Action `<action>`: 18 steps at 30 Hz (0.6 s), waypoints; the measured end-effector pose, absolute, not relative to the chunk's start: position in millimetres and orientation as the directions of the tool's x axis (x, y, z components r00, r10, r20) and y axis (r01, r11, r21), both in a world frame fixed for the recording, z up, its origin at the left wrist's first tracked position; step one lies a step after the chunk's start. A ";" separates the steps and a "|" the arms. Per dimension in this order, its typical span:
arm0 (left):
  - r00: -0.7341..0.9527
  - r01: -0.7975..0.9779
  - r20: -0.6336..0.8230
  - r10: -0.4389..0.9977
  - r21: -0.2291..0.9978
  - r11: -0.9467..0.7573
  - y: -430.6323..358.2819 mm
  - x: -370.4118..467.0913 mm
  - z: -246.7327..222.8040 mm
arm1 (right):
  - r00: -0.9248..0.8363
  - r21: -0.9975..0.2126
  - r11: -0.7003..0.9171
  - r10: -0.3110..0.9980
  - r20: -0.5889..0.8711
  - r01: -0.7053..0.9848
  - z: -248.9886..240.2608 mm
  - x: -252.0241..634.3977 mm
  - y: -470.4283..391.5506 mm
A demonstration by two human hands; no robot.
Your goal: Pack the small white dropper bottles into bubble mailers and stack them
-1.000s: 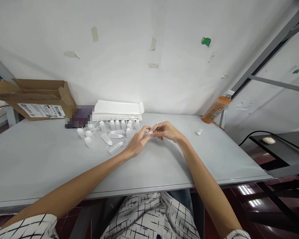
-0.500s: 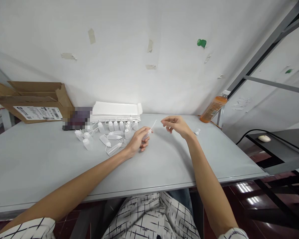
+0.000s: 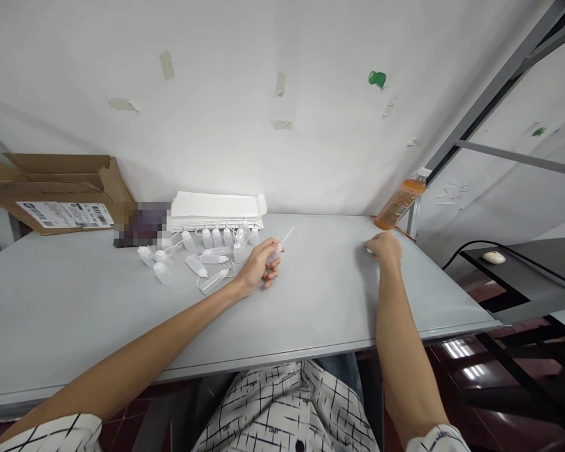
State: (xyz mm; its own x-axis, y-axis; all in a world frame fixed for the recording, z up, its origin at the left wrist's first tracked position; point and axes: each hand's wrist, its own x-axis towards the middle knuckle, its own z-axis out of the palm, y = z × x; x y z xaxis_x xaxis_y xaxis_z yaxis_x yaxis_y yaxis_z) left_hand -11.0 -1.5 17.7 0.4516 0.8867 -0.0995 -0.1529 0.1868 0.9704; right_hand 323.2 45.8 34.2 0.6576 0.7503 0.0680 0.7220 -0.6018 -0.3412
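My left hand (image 3: 262, 262) is closed around a small translucent plastic bottle (image 3: 273, 256), from which a thin white strip (image 3: 288, 235) sticks up to the right. Over to the right, my right hand (image 3: 385, 246) is down on the table, fingers drawn together where a small white piece (image 3: 368, 250) just shows; the fingers cover most of it. Left of my left hand, several small white bottles (image 3: 215, 281) with looped cords lie or stand on the grey table (image 3: 311, 301).
A stack of flat white sheets (image 3: 216, 204) lies against the wall behind the bottles. An open cardboard box (image 3: 66, 194) and a pixelated dark item (image 3: 145, 225) are at the left. An orange drink bottle (image 3: 402, 199) leans at the back right. A white mouse (image 3: 493, 257) rests beyond the table.
My right hand has moved right and down, from beside the strip to the small white piece on the table. My left hand still holds the bottle in nearly the same place.
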 end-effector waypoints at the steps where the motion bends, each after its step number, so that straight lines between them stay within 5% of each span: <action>1: 0.452 -0.155 -0.105 0.886 0.969 0.194 -1.2 -11.1 18.4 | 0.666 -0.373 -0.616 0.746 0.005 0.693 34.2 324.0 46.0; 8: 0.459 -0.161 -0.134 0.878 0.960 0.231 0.9 -12.1 20.1 | 0.615 -0.522 -0.581 0.778 -0.130 0.624 33.5 314.3 52.9; 14: 0.477 -0.179 -0.109 0.872 0.959 0.218 2.5 -12.4 16.5 | 0.334 -0.800 -0.294 0.934 -0.124 0.523 32.0 290.8 52.0; 18: 0.480 -0.178 -0.088 0.873 0.965 0.195 1.5 -12.2 16.0 | 0.103 -0.818 -0.067 0.995 -0.010 0.572 29.9 258.7 51.8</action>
State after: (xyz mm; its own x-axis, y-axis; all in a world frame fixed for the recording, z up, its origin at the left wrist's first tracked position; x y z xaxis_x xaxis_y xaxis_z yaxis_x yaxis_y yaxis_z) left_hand -12.2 1.5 16.0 0.4801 0.8728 -0.0878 -0.1777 0.1948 0.9646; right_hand 258.7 51.8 29.9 0.1030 0.9946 -0.0100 0.5717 -0.0674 -0.8177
